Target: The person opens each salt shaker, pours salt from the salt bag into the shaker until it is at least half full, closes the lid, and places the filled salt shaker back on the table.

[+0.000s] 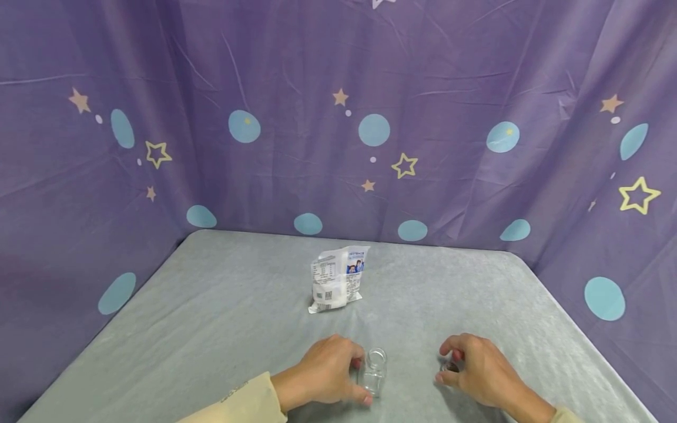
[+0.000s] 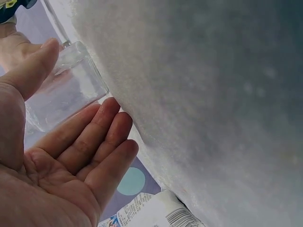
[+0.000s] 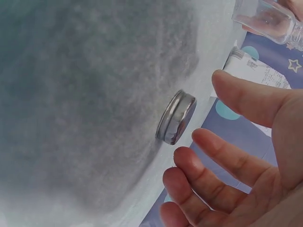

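The glass bottle (image 1: 376, 376), near centre, could tip if bumped by the left hand (image 1: 332, 370), loosely parted around it, contact unclear, while the right hand (image 1: 483, 370), fingers spread, holds nothing beside the metal lid (image 3: 176, 117), near right.

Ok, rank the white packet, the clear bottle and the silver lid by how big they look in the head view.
Largest: white packet
Middle: clear bottle
Smallest: silver lid, partly hidden by the right hand

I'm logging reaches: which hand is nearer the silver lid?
Right. The right hand is close beside the silver lid; the left hand is farther off, beside the clear bottle.
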{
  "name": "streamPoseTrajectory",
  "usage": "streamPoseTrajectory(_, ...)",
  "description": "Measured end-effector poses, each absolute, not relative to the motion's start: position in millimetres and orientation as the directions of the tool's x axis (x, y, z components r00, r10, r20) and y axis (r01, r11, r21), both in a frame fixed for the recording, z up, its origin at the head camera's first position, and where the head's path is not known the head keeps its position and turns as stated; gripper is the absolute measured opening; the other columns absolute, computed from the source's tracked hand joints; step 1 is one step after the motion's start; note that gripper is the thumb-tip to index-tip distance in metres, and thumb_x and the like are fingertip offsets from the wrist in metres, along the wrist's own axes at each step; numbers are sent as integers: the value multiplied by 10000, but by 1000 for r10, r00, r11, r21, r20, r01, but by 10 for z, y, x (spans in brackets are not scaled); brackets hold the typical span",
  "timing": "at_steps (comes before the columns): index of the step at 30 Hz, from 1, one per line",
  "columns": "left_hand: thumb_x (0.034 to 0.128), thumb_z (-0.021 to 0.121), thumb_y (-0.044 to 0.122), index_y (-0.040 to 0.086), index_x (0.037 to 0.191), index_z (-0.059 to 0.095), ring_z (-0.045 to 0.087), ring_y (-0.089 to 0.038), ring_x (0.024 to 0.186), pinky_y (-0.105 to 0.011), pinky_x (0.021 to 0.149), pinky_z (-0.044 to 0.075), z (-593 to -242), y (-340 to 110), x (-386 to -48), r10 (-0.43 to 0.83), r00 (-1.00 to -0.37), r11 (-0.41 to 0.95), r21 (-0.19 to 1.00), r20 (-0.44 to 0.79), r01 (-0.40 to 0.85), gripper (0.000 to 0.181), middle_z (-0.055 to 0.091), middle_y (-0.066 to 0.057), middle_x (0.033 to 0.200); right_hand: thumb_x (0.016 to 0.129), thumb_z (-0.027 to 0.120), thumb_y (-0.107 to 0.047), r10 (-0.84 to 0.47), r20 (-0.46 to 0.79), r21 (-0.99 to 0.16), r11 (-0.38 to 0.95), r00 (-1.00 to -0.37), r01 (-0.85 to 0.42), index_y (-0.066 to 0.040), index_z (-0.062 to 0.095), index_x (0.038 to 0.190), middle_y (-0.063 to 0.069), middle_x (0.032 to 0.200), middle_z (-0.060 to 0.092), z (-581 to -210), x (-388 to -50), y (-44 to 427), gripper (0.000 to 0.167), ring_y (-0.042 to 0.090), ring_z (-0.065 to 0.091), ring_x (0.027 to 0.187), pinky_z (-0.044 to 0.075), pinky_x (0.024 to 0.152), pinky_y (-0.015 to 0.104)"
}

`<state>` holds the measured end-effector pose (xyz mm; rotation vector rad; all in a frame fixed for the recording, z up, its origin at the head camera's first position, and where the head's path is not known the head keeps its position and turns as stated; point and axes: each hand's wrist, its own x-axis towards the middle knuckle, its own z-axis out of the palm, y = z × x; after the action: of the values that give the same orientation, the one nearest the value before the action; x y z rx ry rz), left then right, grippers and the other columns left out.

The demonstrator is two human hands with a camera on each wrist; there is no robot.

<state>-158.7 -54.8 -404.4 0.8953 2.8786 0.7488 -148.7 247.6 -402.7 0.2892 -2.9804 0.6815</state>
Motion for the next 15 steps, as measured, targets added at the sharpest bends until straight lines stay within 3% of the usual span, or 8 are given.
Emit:
streamPoseTrajectory(7, 618, 957, 495, 260, 763, 669, 454, 1, 641, -227, 596, 403, -4038, -582, -1581, 540, -834, 705, 480, 112, 521, 400, 586, 176, 738, 650, 975, -292, -157, 84, -458, 871, -984, -178, -227, 733, 917, -85, 819, 571, -4006, -1503, 2447, 366, 123, 547, 789, 483, 711, 361)
streamPoseTrajectory(15, 622, 960, 495, 211, 1115, 769, 582, -20, 846, -276, 756, 495, -3926, -670, -1620, 549, -832, 711, 480, 75, 513, 599, 678, 162, 939, 713, 941, -351, -188, 101, -488, 846, -977, -213, -232, 733, 949, -89, 848, 608, -4002, -1525, 2408, 336, 118, 591, 845, 506, 727, 366)
